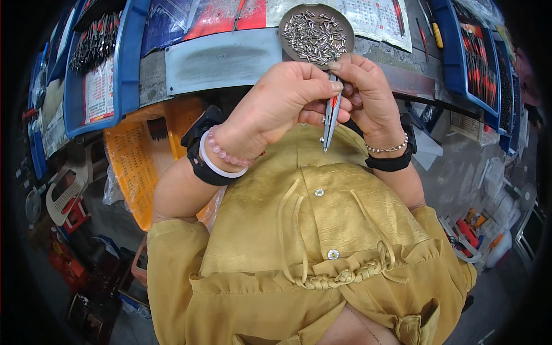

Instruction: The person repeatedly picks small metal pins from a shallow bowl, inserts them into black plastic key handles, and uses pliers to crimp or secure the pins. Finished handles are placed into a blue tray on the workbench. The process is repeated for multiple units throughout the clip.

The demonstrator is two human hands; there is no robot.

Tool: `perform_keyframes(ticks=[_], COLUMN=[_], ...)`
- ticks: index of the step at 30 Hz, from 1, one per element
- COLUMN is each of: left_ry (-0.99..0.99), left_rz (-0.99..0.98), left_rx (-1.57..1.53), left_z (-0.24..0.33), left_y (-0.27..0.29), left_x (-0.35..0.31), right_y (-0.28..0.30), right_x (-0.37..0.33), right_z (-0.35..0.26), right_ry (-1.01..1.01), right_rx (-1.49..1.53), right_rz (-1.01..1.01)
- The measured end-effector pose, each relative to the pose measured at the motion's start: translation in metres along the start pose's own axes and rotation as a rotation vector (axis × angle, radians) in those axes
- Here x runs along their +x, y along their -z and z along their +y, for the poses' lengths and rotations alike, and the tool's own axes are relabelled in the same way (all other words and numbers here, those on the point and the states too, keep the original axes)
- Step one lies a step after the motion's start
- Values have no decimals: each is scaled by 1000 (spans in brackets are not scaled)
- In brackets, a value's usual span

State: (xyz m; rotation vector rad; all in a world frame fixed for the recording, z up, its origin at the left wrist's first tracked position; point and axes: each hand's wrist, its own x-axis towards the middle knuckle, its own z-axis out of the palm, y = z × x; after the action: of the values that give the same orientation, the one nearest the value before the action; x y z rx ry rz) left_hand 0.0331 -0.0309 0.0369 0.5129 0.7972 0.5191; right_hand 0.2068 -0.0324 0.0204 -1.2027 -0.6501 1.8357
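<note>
A silver drawing compass [329, 122] with a red patch on its side hangs point down in front of my chest. My left hand [296, 92] is closed on its upper part, thumb in front and fingers curled behind. At the compass's top end, my right hand [366, 89] pinches with thumb and forefinger. Whether a small part sits in that pinch is hidden by the fingertips. Just beyond both hands stands a round brown bowl [286, 48] of small shiny metal pins [314, 35].
A grey-blue plate [227, 60] lies at the bench's near edge. Blue bins flank it: the left bin [131, 63] and right bin [459, 57] hold several black and red tools. An orange basket [129, 167] is below left. A yellow-handled tool [438, 35] lies far right.
</note>
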Motion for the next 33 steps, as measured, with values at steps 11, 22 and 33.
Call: perform_keyframes(ticks=[11, 22, 33], left_ry=[-47, -8, 30], left_rz=[63, 12, -32], left_rx=[-112, -195, -239], left_z=[-18, -21, -18], left_y=[-9, -5, -1], left_x=[-4, 0, 9], right_y=[-6, -7, -1], right_x=[-4, 0, 4], right_z=[1, 2, 2], right_ry=[-14, 73, 26], right_rx=[-33, -149, -118], right_rz=[29, 29, 18])
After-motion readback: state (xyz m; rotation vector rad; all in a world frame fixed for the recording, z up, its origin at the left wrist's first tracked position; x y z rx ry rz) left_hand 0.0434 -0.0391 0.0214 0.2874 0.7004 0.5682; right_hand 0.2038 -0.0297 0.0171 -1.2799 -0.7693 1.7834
